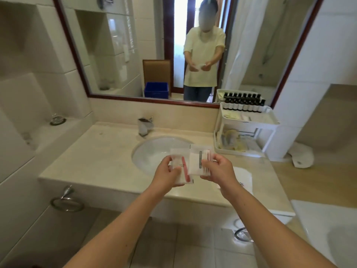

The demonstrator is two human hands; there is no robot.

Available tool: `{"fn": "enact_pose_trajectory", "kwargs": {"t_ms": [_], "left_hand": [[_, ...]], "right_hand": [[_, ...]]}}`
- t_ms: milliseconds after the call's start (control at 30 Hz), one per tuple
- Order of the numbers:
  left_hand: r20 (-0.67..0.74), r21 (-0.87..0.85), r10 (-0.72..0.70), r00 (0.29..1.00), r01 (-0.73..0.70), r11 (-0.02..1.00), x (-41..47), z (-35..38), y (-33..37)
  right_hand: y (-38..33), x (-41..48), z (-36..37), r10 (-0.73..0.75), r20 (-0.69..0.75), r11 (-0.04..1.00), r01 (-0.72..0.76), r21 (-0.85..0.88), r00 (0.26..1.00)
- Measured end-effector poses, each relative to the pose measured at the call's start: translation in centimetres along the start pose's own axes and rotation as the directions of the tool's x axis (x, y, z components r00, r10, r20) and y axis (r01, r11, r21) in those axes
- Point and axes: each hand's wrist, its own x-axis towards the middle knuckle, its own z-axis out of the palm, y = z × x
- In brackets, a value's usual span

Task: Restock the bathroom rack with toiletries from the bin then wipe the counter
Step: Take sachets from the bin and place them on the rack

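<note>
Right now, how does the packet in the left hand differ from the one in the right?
The left-hand packet shows a pinkish-red strip, while the right-hand packet carries a dark printed band. The left-hand packet sits lower and nearer the person. The right-hand packet is held higher, further over the sink. Both are small, pale, plastic-wrapped sachets, pinched by the left hand and the right hand.

left hand (166, 174) grips sachets (194, 164); right hand (217, 171) grips sachets; rack (271, 118) holds bottles (243, 105)
</note>
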Motion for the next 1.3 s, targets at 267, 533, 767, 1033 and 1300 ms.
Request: {"fn": "enact_pose_trajectory", "kwargs": {"t_ms": [267,533,767,1033,1300], "left_hand": [[0.129,0.025,-0.031,0.991,0.028,0.999,6.0,6.4,1.6],[0.18,0.071,-0.033,0.983,0.02,0.997,16.2,12.2,3.6],[0.288,0.048,0.013,0.958,-0.028,0.998,23.1,16.3,6.2],[0.3,0.08,0.021,0.954,-0.047,0.996,28.0,20.2,6.6],[0.217,0.105,0.01,0.976,-0.034,0.994,33.0,25.9,8.3]], "right_hand": [[-1.0,4.8,-5.7,0.02,-0.156,0.998,-0.012,0.054,0.988],[-3.5,12.4,-9.3,0.01,-0.258,0.999,0.001,0.044,0.966],[-5.3,18.8,-11.3,-0.001,-0.335,0.999,0.017,0.047,0.942],[-5.1,23.8,-14.9,0.047,-0.376,0.998,-0.028,0.055,0.925],[-7.2,30.1,-20.5,0.062,-0.343,0.996,-0.037,0.079,0.937]]}}
